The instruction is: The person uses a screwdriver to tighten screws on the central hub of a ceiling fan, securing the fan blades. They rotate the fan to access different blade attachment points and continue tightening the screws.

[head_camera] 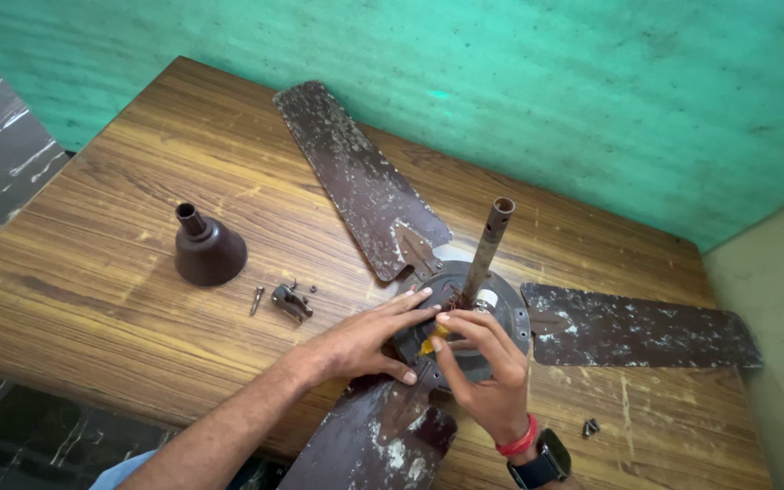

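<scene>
A brown ceiling fan lies on a wooden table (120,227), its round motor housing (512,319) at the middle with a rusty down rod (488,243) standing up from it. My left hand (369,338) rests flat on the housing's near left side, fingers spread. My right hand (487,367) pinches a small yellow-handled tool (434,341) against the housing at the base of the rod. Three worn, paint-flecked blades spread out: one to the far left (347,172), one to the right (641,327), one toward me (374,440).
A brown bell-shaped canopy cover (205,247) stands on the table at the left. Beside it lie a bolt (257,299) and a small metal clamp with loose bits (291,300). More small screws (590,426) lie near the right front. A green wall runs behind the table.
</scene>
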